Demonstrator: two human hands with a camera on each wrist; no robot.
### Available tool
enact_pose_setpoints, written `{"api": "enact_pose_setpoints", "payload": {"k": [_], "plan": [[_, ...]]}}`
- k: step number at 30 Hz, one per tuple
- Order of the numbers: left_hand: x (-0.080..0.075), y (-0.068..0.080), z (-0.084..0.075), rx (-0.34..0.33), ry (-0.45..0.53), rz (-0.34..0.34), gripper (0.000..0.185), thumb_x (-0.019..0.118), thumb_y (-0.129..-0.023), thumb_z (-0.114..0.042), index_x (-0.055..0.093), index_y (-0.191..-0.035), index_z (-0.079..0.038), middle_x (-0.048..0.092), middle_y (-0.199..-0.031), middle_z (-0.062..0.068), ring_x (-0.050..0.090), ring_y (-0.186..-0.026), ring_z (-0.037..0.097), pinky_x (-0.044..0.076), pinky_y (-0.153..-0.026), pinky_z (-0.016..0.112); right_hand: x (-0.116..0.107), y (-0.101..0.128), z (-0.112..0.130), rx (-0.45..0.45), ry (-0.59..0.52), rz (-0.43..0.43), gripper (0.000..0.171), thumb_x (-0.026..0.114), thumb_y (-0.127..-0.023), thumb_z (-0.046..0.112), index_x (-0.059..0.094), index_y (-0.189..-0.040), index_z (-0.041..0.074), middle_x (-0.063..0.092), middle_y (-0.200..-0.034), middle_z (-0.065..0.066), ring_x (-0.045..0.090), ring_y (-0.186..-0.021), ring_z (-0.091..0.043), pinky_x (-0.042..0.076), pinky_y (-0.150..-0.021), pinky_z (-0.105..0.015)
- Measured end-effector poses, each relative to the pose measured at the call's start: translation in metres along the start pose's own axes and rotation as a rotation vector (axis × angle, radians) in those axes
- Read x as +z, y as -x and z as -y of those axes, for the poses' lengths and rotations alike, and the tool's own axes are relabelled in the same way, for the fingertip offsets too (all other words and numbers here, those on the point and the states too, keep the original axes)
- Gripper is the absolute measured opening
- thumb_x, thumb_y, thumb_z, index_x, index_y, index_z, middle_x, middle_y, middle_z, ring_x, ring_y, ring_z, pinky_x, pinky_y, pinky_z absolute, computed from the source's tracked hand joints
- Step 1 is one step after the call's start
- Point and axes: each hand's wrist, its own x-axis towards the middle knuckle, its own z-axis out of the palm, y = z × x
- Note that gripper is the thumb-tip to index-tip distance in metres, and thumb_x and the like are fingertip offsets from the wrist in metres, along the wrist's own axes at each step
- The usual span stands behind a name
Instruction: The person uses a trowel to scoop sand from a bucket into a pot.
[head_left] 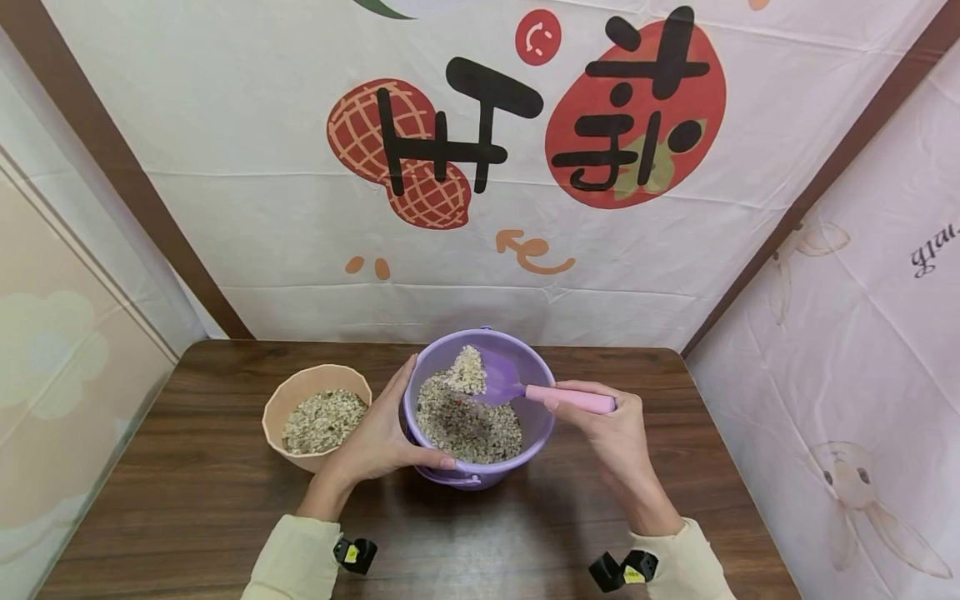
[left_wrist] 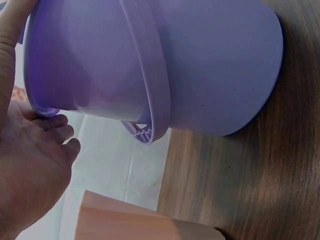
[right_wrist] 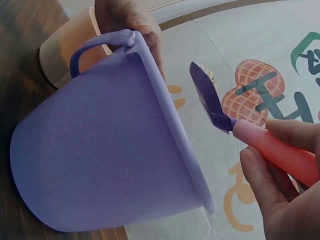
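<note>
A purple bucket (head_left: 538,421) stands on the table, partly filled with greyish grain-like bits (head_left: 476,433). My left hand (head_left: 378,437) grips its rim on the left, thumb along the near edge and fingers against the outside. In my right hand (head_left: 621,433) is a toy shovel (head_left: 501,379), pinched by its pink handle (right_wrist: 280,150). Its purple blade is over the bucket's opening and carries a heap of paler bits (head_left: 468,369). The right wrist view shows the blade above the rim. The bucket's carrying handle (left_wrist: 152,75) hangs down along its side.
Left of the bucket, a peach-coloured bowl (head_left: 279,404) holds more of the same bits (head_left: 322,421), close beside my left hand. The brown wooden table (head_left: 187,500) ends at a printed cloth backdrop (head_left: 247,208). Cloth panels also flank both sides.
</note>
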Motion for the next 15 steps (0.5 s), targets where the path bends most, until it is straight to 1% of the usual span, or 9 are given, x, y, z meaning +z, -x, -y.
{"api": "enact_pose_setpoints", "payload": {"k": [7, 15], "plan": [[0.0000, -0.0005, 0.0006, -0.001, 0.007, 0.002, 0.155, 0.101, -0.048, -0.050, 0.005, -0.165, -0.014, 0.014, -0.168, 0.013, 0.025, -0.148, 0.030, 0.022, -0.119, 0.056, -0.0010, 0.0006, -0.0002, 0.010, -0.002, -0.042, 0.051, 0.090, -0.076, 0.008, 0.068, -0.116, -0.014, 0.077, -0.094, -0.015, 0.068, -0.110, -0.027, 0.055, -0.090, -0.034], [-0.0007, -0.0001, 0.0000, 0.000, -0.010, 0.002, 0.155, 0.101, -0.048, -0.051, 0.006, -0.165, -0.014, 0.015, -0.167, 0.014, 0.025, -0.148, 0.031, 0.022, -0.118, 0.057, -0.0012, 0.0008, -0.0008, 0.015, 0.009, -0.042, 0.051, 0.090, -0.076, 0.009, 0.069, -0.116, -0.014, 0.077, -0.094, -0.015, 0.068, -0.111, -0.027, 0.055, -0.090, -0.034]]}}
